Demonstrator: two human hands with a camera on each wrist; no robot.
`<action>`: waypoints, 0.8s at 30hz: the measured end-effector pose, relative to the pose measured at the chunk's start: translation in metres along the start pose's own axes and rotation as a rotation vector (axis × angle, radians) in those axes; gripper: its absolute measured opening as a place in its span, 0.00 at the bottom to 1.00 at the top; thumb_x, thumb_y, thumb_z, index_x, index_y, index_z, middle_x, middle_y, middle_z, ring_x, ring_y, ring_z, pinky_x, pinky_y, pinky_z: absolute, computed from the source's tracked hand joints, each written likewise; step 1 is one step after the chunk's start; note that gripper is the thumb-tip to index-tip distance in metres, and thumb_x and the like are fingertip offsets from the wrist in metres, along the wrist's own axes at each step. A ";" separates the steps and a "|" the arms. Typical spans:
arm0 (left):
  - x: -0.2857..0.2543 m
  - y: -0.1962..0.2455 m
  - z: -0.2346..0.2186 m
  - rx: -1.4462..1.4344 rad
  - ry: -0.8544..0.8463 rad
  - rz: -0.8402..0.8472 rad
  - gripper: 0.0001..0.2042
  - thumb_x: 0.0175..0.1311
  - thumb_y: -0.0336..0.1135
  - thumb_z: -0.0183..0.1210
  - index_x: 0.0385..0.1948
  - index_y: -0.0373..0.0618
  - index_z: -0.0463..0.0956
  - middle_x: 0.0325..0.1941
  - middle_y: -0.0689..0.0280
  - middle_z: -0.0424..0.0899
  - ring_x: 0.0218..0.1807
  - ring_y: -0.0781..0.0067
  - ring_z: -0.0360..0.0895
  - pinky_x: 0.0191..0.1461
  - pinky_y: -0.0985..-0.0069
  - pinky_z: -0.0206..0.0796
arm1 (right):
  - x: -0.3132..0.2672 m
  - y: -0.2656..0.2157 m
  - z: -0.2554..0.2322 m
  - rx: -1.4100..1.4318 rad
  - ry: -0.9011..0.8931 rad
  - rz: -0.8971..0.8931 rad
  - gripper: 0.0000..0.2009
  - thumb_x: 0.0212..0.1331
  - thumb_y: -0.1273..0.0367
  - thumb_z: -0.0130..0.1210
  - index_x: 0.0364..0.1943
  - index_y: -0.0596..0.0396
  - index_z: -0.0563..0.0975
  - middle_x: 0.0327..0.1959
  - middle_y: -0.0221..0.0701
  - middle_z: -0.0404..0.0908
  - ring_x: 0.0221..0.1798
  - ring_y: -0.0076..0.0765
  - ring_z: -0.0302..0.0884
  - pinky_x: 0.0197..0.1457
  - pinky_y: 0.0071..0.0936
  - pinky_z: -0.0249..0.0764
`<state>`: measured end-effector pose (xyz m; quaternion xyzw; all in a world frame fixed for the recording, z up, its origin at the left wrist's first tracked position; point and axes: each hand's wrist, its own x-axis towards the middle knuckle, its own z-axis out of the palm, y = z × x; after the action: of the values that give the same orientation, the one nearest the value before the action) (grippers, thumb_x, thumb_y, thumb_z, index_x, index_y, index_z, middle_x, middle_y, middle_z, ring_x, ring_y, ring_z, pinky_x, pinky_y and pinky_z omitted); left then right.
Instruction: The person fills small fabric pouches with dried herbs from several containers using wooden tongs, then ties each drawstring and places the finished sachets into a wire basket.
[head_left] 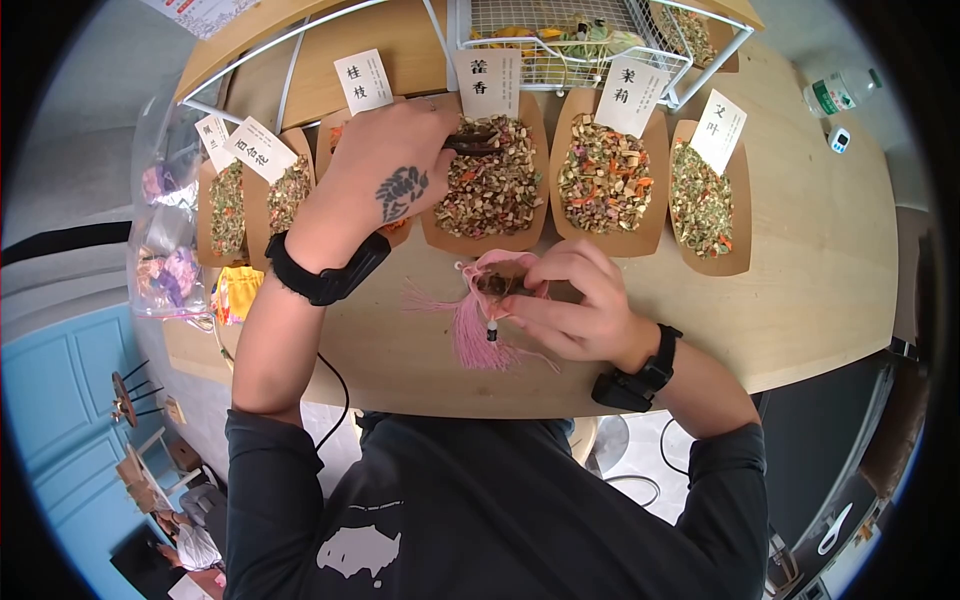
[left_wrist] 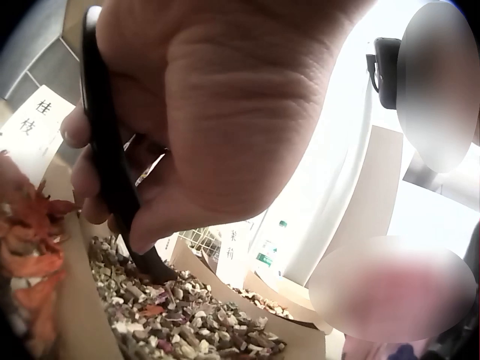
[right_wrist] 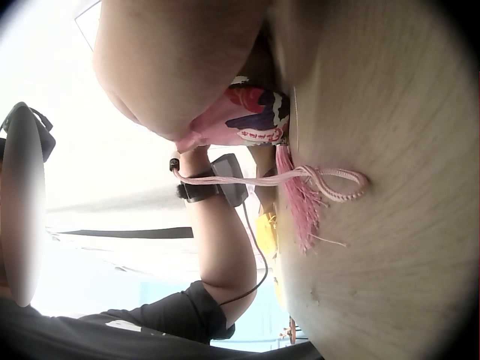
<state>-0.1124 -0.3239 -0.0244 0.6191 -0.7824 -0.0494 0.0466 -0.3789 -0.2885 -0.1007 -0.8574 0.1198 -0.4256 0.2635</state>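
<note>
My left hand reaches over the kraft paper trays and grips a dark scoop by its curved handle. The scoop's lower end dips into chopped dried herbs in the middle tray, hiding its tip. Nearer the table's front edge, my right hand pinches the rim of a small pink drawstring pouch. Its mouth faces up, showing dark brown inside. A pink tassel hangs from it onto the table. The right wrist view shows the pouch's printed side and looped cord.
More herb trays with name cards stand either side, including one tray at right. Behind them is a white wire basket. A plastic bottle and a small white device lie at the far right. A yellow pouch sits at left.
</note>
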 end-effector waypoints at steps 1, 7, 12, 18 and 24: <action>-0.001 -0.001 0.003 -0.015 0.037 0.037 0.09 0.64 0.34 0.66 0.43 0.43 0.85 0.41 0.56 0.87 0.46 0.47 0.85 0.49 0.57 0.77 | 0.000 0.000 0.000 0.002 0.003 0.003 0.10 0.51 0.70 0.72 0.39 0.41 0.90 0.42 0.28 0.79 0.43 0.39 0.79 0.40 0.34 0.77; -0.001 -0.008 0.013 -0.017 0.010 0.096 0.06 0.63 0.31 0.65 0.40 0.42 0.83 0.39 0.56 0.85 0.44 0.47 0.84 0.47 0.55 0.75 | 0.000 0.000 0.002 0.005 0.027 0.001 0.11 0.50 0.69 0.73 0.39 0.42 0.90 0.42 0.28 0.79 0.43 0.39 0.80 0.40 0.34 0.77; -0.015 -0.012 0.010 -0.066 0.055 0.103 0.06 0.64 0.30 0.65 0.40 0.42 0.83 0.40 0.55 0.86 0.44 0.45 0.83 0.46 0.54 0.74 | 0.001 0.000 0.000 0.007 0.015 0.010 0.10 0.50 0.70 0.73 0.39 0.42 0.90 0.43 0.28 0.80 0.43 0.40 0.80 0.40 0.34 0.77; -0.033 -0.008 -0.007 -0.141 0.183 0.162 0.07 0.63 0.28 0.66 0.40 0.42 0.83 0.39 0.56 0.85 0.43 0.43 0.82 0.44 0.54 0.74 | 0.000 0.000 0.001 -0.002 0.023 0.019 0.12 0.50 0.71 0.73 0.40 0.41 0.90 0.42 0.28 0.80 0.42 0.38 0.79 0.41 0.34 0.77; -0.043 -0.003 -0.029 -0.164 0.134 0.102 0.08 0.61 0.27 0.67 0.42 0.41 0.84 0.40 0.56 0.86 0.41 0.46 0.83 0.43 0.60 0.74 | 0.003 0.000 -0.003 -0.013 -0.004 0.014 0.13 0.48 0.71 0.73 0.41 0.41 0.90 0.42 0.27 0.79 0.42 0.37 0.79 0.43 0.33 0.77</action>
<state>-0.0960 -0.2831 0.0033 0.5744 -0.8014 -0.0692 0.1516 -0.3795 -0.2907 -0.0973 -0.8590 0.1282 -0.4214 0.2610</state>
